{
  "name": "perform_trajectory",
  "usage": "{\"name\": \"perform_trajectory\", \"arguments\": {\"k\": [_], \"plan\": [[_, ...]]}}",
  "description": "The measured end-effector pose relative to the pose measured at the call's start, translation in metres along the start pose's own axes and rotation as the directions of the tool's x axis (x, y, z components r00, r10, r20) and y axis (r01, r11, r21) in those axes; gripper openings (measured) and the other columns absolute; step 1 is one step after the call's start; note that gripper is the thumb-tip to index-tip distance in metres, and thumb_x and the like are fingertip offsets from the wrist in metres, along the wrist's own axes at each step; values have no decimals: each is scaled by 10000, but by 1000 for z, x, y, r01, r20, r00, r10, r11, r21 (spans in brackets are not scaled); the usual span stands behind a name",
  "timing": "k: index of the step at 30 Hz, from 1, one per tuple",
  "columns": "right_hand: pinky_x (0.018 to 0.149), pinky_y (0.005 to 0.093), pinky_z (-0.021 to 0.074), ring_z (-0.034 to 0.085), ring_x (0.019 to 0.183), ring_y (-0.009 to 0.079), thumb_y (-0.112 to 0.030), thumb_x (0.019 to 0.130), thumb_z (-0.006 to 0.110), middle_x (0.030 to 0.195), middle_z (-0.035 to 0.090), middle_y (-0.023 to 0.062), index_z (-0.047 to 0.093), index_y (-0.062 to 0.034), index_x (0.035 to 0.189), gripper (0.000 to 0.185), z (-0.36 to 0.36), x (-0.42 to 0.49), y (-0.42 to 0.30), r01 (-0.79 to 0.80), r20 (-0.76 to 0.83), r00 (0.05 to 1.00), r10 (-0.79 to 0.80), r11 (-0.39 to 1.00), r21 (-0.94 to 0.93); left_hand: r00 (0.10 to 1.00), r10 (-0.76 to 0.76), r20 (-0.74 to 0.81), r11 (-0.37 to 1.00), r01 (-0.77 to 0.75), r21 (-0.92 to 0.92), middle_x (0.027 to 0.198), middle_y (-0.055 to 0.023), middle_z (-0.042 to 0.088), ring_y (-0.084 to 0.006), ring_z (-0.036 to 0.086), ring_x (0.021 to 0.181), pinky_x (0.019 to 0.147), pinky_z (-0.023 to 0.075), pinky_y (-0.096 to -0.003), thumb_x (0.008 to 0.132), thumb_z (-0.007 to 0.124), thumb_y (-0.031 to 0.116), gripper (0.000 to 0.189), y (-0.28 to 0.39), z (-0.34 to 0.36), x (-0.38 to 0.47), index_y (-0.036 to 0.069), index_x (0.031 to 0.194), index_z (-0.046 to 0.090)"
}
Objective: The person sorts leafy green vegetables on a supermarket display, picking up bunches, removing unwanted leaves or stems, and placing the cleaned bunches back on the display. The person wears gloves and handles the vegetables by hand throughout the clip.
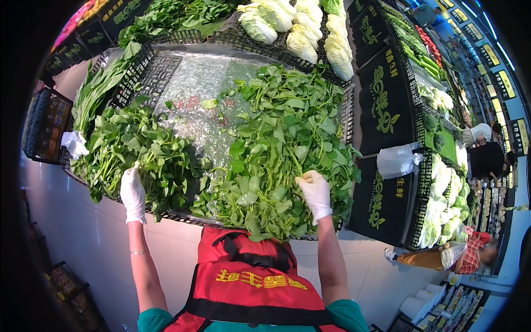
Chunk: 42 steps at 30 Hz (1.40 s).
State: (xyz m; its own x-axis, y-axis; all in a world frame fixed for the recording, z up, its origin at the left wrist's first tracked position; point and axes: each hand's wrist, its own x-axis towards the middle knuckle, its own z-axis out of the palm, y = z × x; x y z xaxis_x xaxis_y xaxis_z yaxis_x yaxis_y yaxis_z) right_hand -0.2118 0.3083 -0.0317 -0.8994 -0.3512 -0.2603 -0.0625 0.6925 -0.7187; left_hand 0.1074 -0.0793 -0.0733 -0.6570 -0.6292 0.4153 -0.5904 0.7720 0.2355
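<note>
My left hand [133, 195], in a white glove, is at the near edge of a heap of leafy greens [124, 141] on the left, its fingertips at the stems. My right hand [314, 195], gloved too, rests at a larger heap of leafy greens [286, 137] on the right, fingers curled at some stems. Whether either hand grips any stems cannot be made out. Between the heaps, clear plastic film [195, 79] covers part of the black mesh crates, with a few loose leaves on it.
Napa cabbages [305, 37] lie beyond the right heap. Long-leaved greens [97, 91] lie at the far left beside crumpled white plastic [75, 144]. A plastic bag [396, 161] hangs at the right stand. Several people are farther right, one in a checked shirt [473, 253].
</note>
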Motion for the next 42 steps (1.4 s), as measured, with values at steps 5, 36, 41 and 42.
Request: {"name": "perform_trajectory", "arguments": {"k": [5,36,41,42], "plan": [[541,186,381,493,570,52,-68,819,714,729,579,-8,619,-17,929,153,-57,-18,-7,-117,70,993,93,821,559,988,-150,-27,942,134,-307,1008,-65,644,-186,618,864,755,492,-274,908,585,-1,269,49,-28,8,83,1156,644],[542,159,374,532,652,18,-111,871,602,821,668,-10,676,-52,1005,164,28,-68,-22,-368,403,906,128,709,602,540,260,800,-161,841,-516,1032,-73,693,-164,649,945,838,500,-284,886,667,99,216,281,7,21,1,1079,660],[579,187,423,561,677,41,-118,892,601,893,663,-4,679,-40,1018,168,32,-64,-22,-236,381,925,-2,781,577,539,177,823,-240,835,-495,1036,-70,694,-152,646,935,833,498,-285,887,666,104,214,277,6,18,4,1076,670],[594,196,432,551,678,46,-81,882,617,925,646,-3,673,-26,1018,157,31,-63,-21,-272,406,914,-9,730,627,528,194,827,-214,845,-490,1016,-63,698,-151,649,911,815,503,-284,886,666,108,206,277,7,18,6,1064,678]]}}
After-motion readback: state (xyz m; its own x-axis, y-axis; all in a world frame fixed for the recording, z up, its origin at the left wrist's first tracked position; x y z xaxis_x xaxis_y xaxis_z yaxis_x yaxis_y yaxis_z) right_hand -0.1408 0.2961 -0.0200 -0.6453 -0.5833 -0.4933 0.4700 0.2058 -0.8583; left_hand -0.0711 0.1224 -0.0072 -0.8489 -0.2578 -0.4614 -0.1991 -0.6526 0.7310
